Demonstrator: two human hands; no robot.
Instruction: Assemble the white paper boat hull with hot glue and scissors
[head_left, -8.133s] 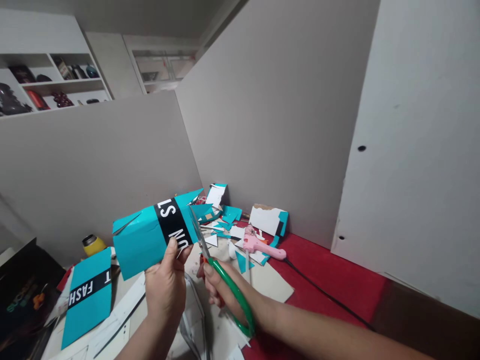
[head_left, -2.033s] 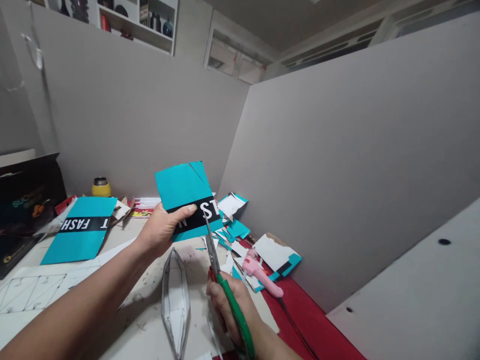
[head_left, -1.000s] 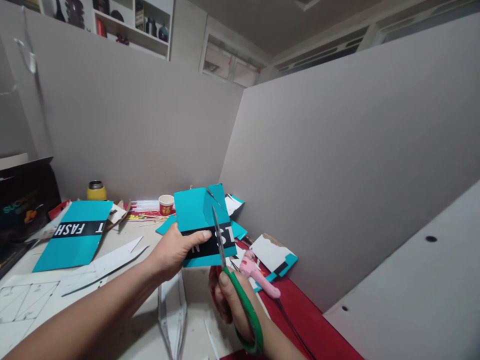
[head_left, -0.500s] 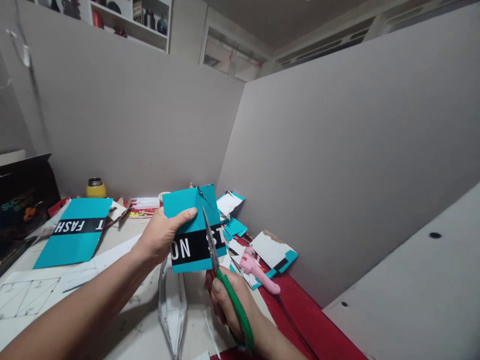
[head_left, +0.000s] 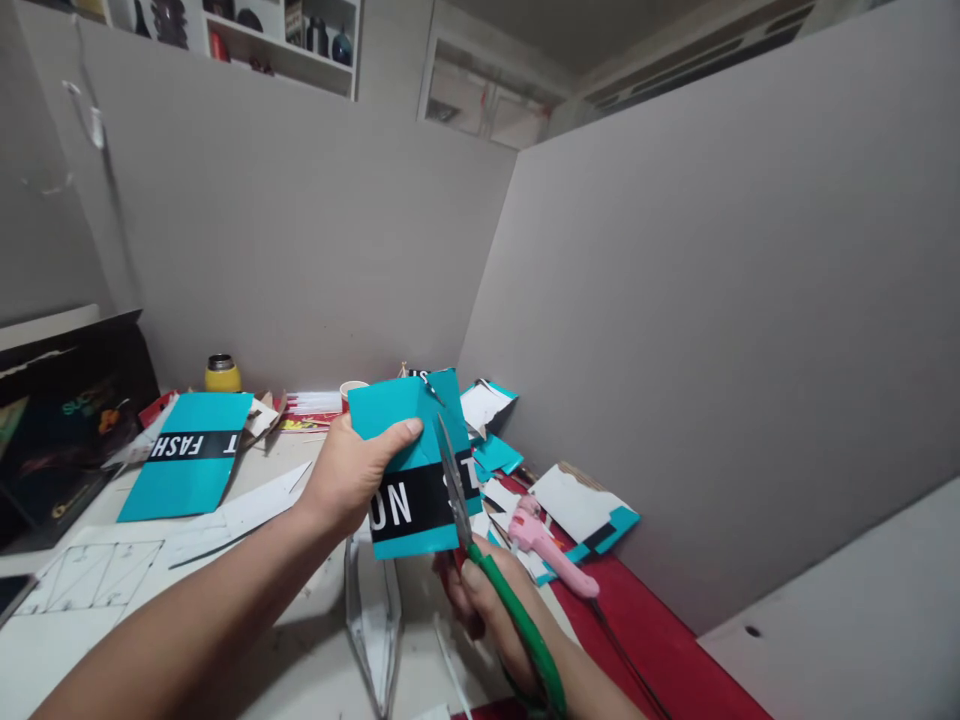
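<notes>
My left hand [head_left: 352,465] grips a teal piece of cardboard [head_left: 420,535] with a black lettered band, its thumb flat on the front. A slit runs down from the card's top edge. My right hand [head_left: 495,600] is closed around green-handled scissors [head_left: 521,605]. Their blades lie across the right part of the card, over the black band; one blade is hidden behind it. Below the card, a narrow white boat-shaped paper form [head_left: 375,610] sits on the table, partly covered by my left hand and the card.
Another teal card [head_left: 191,490] lies at the left, by a drawn paper pattern [head_left: 97,580]. A pink glue gun [head_left: 551,550] with a cord rests on the right among cardboard scraps [head_left: 577,505]. A yellow jar [head_left: 223,375] and a paper cup [head_left: 352,388] stand behind. Grey panels enclose the back.
Eight seconds ago the card was held sideways with jagged strips at one end; now it is upright with the scissors at its right part. Over the last half second the view has shifted slightly.
</notes>
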